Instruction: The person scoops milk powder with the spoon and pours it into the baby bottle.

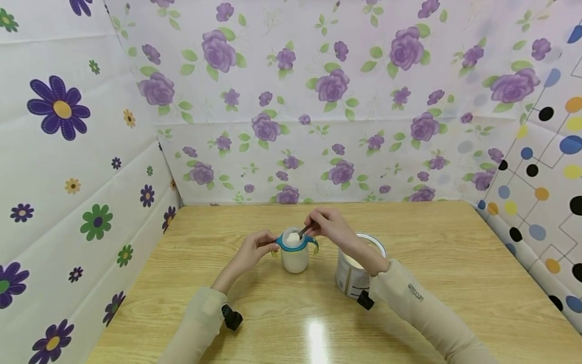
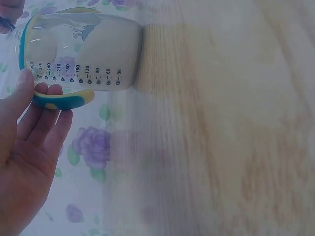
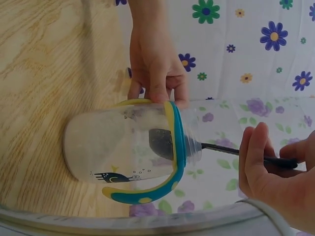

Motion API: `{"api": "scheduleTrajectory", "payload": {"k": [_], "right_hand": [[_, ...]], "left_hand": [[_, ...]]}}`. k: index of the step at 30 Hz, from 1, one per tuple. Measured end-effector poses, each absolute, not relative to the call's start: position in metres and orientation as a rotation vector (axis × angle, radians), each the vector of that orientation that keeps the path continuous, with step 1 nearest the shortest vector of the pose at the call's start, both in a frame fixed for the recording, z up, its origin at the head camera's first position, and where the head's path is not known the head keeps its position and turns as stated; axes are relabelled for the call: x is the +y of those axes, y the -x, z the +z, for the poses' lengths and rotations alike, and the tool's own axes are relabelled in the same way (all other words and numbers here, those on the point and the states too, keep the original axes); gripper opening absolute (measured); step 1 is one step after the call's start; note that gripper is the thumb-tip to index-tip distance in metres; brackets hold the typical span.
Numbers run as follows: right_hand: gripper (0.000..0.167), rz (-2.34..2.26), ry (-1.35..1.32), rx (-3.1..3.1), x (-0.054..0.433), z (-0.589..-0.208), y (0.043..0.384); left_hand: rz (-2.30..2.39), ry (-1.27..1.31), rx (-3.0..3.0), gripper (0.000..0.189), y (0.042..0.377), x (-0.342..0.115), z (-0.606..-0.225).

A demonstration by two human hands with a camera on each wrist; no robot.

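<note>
A clear baby bottle (image 1: 295,262) with a blue-and-yellow two-handled collar stands uncapped on the table, whitish contents inside. My left hand (image 1: 251,250) holds it by the left handle (image 2: 66,101), thumb near the collar. In my right hand (image 1: 334,230) is a dark spoon (image 3: 221,149), pinched by its handle. The spoon's bowl is inside the bottle's neck, and white powder shows there in the head view. Measuring marks run along the bottle's side in the left wrist view. Beneath my right forearm stands a large open can (image 1: 350,278) of pale powder, partly hidden by the arm.
The wooden table (image 1: 254,313) runs back to a flowered cloth wall (image 1: 300,146). Patterned cloths also hang at the left and right sides. The can's rim (image 3: 123,220) crosses the bottom of the right wrist view.
</note>
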State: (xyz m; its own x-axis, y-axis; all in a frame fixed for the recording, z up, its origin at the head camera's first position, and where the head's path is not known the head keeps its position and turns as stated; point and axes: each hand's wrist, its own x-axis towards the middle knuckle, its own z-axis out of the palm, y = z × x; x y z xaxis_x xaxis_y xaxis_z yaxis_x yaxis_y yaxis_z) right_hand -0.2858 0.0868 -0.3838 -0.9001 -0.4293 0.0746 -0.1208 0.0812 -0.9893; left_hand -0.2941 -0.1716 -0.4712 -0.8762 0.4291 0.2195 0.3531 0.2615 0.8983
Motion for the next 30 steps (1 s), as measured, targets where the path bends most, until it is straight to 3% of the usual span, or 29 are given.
{"api": "scheduleTrajectory", "payload": {"k": [9,16,30], "right_hand": [[0.037,-1.731,0.788,2.181,0.091,-0.386,0.285],[0.027,-1.719,0.892,2.176,0.095,-0.383,0.281],[0.033,-1.870,0.810,2.155,0.099,-0.386,0.284]], "left_hand": [[1.737,-0.757,2.418,0.016,0.294,-0.172,-0.472],[1.733,-0.723,2.415,0.014,0.292,-0.170,-0.469],[1.731,-0.722,2.416,0.015,0.293,-0.170,-0.470]]}}
